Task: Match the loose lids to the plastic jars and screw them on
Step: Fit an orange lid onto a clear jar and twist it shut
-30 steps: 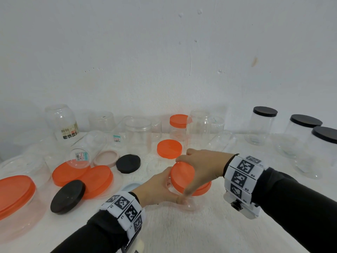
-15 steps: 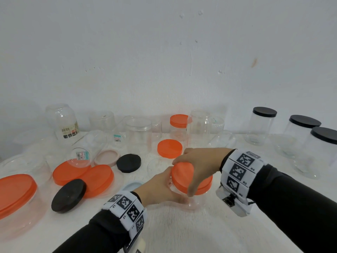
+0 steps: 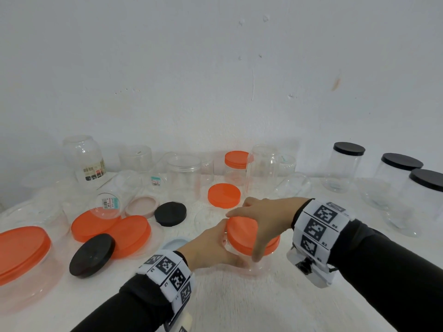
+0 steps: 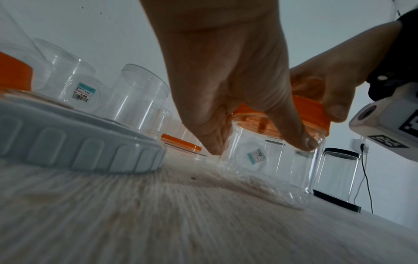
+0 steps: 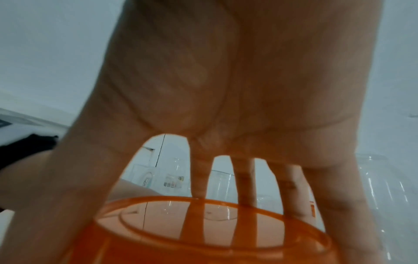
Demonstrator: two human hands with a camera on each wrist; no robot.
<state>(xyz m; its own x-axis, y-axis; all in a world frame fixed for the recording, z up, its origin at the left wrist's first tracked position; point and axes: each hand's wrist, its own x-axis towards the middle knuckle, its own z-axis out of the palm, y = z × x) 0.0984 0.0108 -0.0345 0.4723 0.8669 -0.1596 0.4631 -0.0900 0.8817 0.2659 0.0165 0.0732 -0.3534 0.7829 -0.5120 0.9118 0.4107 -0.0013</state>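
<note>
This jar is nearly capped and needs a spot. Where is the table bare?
Bare table lies nearest the person, between the sleeves in front of the held jar. The left is crowded with loose orange lids and black lids; capped black-lidded jars fill the right rear.

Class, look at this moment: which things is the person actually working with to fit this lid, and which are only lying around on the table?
In use:
- round orange plastic lid, gripped from above by the right hand
- clear plastic jar under it, held by the left hand

Lying about:
- two loose round black lids
- flat loose orange lid
- pale blue ribbed lid
- three black-lidded clear jars
</note>
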